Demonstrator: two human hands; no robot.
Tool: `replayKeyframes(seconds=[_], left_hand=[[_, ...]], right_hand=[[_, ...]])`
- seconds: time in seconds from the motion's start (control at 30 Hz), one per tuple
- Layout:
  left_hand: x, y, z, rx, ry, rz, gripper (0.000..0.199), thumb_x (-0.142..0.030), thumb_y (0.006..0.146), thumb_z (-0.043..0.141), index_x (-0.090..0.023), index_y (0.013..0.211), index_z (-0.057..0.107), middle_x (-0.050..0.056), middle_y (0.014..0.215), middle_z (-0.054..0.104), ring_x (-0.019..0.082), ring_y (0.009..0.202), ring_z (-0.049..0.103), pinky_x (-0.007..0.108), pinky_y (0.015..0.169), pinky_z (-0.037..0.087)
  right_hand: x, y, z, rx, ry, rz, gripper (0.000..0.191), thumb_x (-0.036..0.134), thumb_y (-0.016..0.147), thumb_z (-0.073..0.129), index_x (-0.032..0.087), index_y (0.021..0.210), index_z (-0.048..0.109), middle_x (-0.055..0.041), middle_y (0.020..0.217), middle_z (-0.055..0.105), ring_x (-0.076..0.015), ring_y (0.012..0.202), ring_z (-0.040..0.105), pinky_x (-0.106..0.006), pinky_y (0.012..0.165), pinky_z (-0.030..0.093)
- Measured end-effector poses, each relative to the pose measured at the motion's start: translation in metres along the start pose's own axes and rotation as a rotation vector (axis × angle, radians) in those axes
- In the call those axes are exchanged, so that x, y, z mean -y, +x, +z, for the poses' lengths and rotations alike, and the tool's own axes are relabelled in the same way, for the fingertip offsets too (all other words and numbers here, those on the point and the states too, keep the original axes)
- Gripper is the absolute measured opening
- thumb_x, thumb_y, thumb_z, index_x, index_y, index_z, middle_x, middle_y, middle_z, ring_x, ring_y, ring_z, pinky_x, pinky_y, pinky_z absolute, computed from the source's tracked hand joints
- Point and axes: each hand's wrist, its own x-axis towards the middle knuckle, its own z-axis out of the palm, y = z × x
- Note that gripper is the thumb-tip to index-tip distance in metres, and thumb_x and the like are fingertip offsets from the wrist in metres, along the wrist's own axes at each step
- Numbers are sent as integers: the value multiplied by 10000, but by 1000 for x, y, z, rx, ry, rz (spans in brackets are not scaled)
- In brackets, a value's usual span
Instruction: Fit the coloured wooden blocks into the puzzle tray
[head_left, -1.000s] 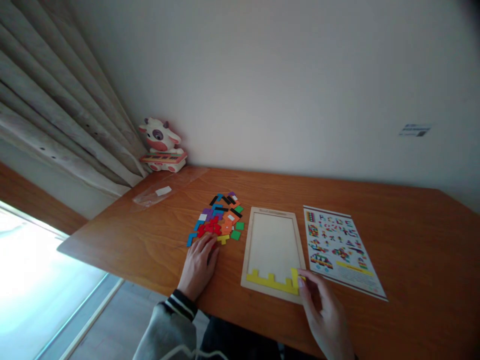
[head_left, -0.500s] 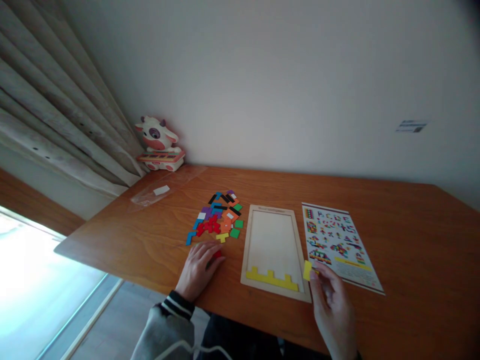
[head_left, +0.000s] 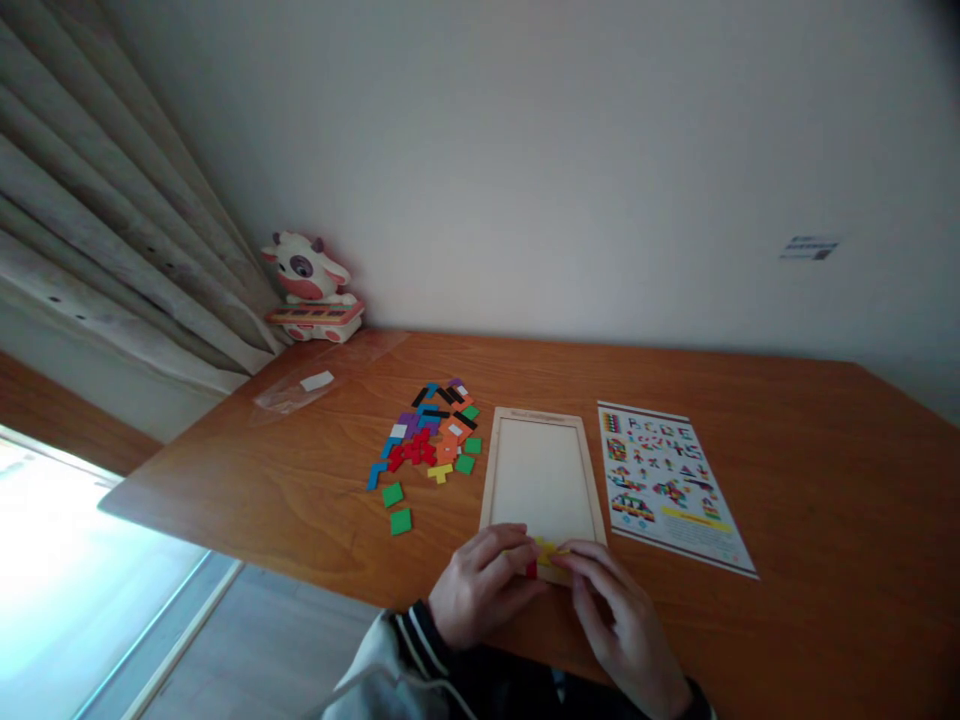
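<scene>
My left hand (head_left: 484, 580) is closed over the near left corner of the wooden puzzle tray (head_left: 489, 490), and a red puzzle piece (head_left: 532, 568) shows under its fingertips. From the other side, my right hand (head_left: 619, 610) pinches a yellow puzzle piece (head_left: 553, 551) at the tray's near end. The row of yellow pieces along that end is mostly covered by my hands. To the left of the tray lies a pile of flat coloured pieces, among them a yellow T-shaped piece (head_left: 440, 473) and several red pieces (head_left: 413, 449).
Two green squares (head_left: 401, 521) lie apart from the pile, nearer me. A printed pattern sheet (head_left: 671, 490) rests right of the tray. Farther back on the wooden table (head_left: 787, 450) are a clear plastic bag (head_left: 289, 398) and a cow-shaped toy keyboard (head_left: 316, 312).
My left hand has moved right from beside the pile to the tray, uncovering two green squares. My right hand has moved left with the yellow piece, over the tray's near end.
</scene>
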Motion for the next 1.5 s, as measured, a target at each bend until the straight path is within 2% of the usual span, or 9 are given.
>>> replayKeyframes(seconds=[0.13,0.27,0.43,0.53,0.8,0.97,1.13,1.27,1.5], left_hand=[[-5,3,7,78,-49,89,345,-195,903,689,-171,1229,576,98,1147,697,229,1211,614,352,1026,559],[-10,4,10,88,-43,139,340,-154,911,663,-178,1238,573,112,1210,661,248,1279,558,377,1054,536],[-11,3,14,25,-29,-26,482,-329,874,733,-213,1299,538,150,1330,590,254,1224,595,376,984,574],[-10,2,16,32,-97,-77,511,-290,897,709,-220,1357,497,124,1201,673,211,1084,665,325,907,597],[-13,5,11,20,-267,-224,263,-183,927,652,-233,1184,628,54,968,736,153,882,703,249,811,593],[-8,7,4,-73,-228,-273,231,-129,953,568,-222,1144,661,66,986,700,156,906,686,255,807,585],[23,-6,-29,-121,4,-424,293,-146,980,491,-225,1216,645,81,1057,647,174,955,660,284,828,575],[43,-12,-48,-102,143,-512,249,-194,985,482,-221,1102,700,81,1054,625,186,935,650,298,808,571],[44,-9,-38,4,227,-534,238,-246,973,524,-225,1140,693,89,1046,638,220,952,639,373,867,570]], right_hand=[[3,2,-2,83,5,0,234,290,923,614,261,1147,673,-72,1086,706,-218,997,695,-330,874,599],[2,3,-3,44,31,-10,158,278,926,611,263,1057,698,-57,992,719,-202,918,705,-303,815,604],[6,4,-7,-14,141,110,116,259,944,572,243,936,687,-65,970,716,-191,894,707,-267,784,598],[9,4,-10,36,208,121,128,258,945,560,238,932,685,-72,986,720,-192,892,709,-260,778,597],[10,3,-10,82,251,165,164,281,954,549,244,1019,695,-74,1054,741,-201,958,714,-271,831,590],[-11,-9,-6,-138,149,337,236,394,946,555,221,1020,698,-93,1075,748,-233,972,717,-344,874,587],[-30,-17,-8,-207,6,583,408,563,888,587,217,1066,710,-78,1023,774,-255,889,738,-368,786,609],[-30,-14,-8,-175,-43,523,466,565,913,546,214,1193,667,-86,1109,757,-247,931,733,-376,824,601],[-30,-8,-3,-121,-206,339,389,515,959,495,217,1115,690,-109,1050,706,-255,934,680,-418,825,577]])
